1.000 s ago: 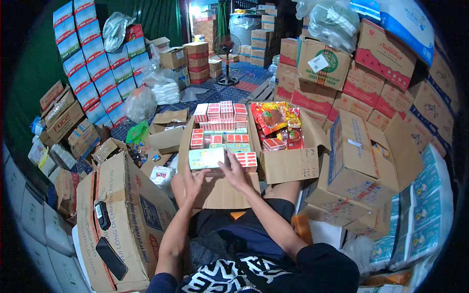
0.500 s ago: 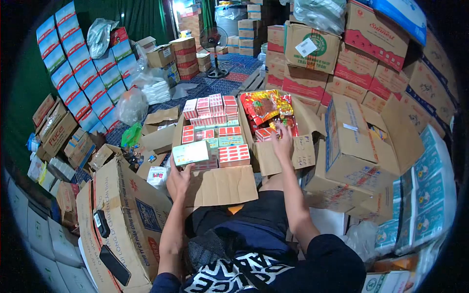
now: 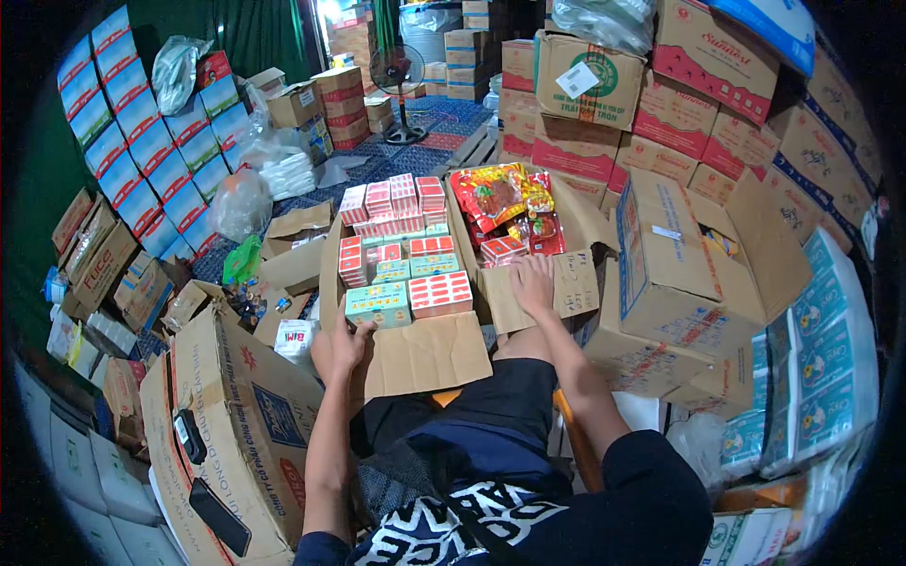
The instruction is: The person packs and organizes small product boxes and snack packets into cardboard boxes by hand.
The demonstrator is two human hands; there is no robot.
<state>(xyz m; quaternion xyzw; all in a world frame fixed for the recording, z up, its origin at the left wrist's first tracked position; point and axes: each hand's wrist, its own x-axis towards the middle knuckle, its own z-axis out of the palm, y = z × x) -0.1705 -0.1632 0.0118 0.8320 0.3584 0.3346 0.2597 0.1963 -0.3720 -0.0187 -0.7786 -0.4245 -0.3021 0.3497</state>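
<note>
Open carton (image 3: 425, 358): small boxes (image 3: 441, 294) inside, apparently bracing one another; left hand (image 3: 342, 347) at near-left corner, right hand (image 3: 534, 281) over flap (image 3: 572, 283) rightward; both hands' fingers: grip indeterminable.

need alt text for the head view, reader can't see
A person has the left hand at a green box among small boxes in an open carton, the right hand on the flap of another carton holding red packets. Stacked cartons stand beyond.

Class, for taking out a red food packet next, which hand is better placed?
Probably the right hand: it's at the flap before the red food packets; the left hand is farther, beside a green box.
</note>
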